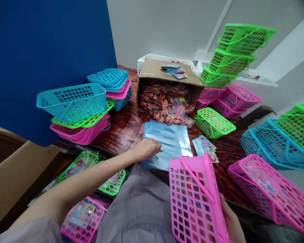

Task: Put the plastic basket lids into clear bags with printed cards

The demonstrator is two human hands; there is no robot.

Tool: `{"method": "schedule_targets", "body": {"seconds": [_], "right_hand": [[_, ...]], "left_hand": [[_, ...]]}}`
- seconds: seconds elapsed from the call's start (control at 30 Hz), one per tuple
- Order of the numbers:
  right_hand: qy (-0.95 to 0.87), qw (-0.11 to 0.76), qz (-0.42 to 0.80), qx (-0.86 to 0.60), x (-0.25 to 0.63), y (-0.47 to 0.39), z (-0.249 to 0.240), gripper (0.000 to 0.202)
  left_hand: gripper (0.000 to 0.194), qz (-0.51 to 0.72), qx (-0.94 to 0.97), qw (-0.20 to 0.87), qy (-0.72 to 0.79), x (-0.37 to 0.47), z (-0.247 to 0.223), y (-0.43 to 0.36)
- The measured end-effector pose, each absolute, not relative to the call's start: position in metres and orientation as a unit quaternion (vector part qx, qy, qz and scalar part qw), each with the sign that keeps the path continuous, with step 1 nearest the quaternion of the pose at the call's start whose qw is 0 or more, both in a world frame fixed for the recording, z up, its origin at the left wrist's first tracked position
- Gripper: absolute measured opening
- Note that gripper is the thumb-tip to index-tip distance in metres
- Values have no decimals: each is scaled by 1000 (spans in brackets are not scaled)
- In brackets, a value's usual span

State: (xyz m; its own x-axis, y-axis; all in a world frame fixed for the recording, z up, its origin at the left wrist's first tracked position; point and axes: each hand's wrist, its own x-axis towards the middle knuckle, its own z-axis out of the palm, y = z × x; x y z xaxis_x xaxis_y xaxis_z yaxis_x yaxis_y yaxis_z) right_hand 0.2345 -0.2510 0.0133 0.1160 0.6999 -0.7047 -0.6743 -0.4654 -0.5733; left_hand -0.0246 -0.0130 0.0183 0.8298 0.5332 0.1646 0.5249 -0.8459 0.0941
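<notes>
The held pink basket (194, 202), cut off below, partly hides the right hand (231, 219).

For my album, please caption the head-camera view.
Left hand over bluish plastic sheets, right hand holding a pink basket, amid stacked baskets.

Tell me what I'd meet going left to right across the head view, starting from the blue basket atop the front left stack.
Blue basket → left hand → pink basket held in the right hand → another pink basket lying at the far right.
</notes>
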Motion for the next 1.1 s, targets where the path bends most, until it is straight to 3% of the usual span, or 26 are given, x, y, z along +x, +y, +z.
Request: {"method": "schedule_targets", "body": {"seconds": [0.2,0.47,0.77,0.93,1.1], "right_hand": [[115,509,702,-484,190,-221,25,70],[38,518,674,-525,161,-231,21,100],[-72,493,678,-540,149,-233,39,95],[-53,503,703,-501,136,-225,34,85],[-13,505,692,-516,140,-225,32,88]], "left_hand": [[25,94,953,57,282,-26,25,-11],[24,94,950,94,282,-30,25,-5],[26,116,946,114,279,-24,23,0],[35,135,946,108,275,-27,17,4],[35,159,944,102,270,-31,17,1]]}}
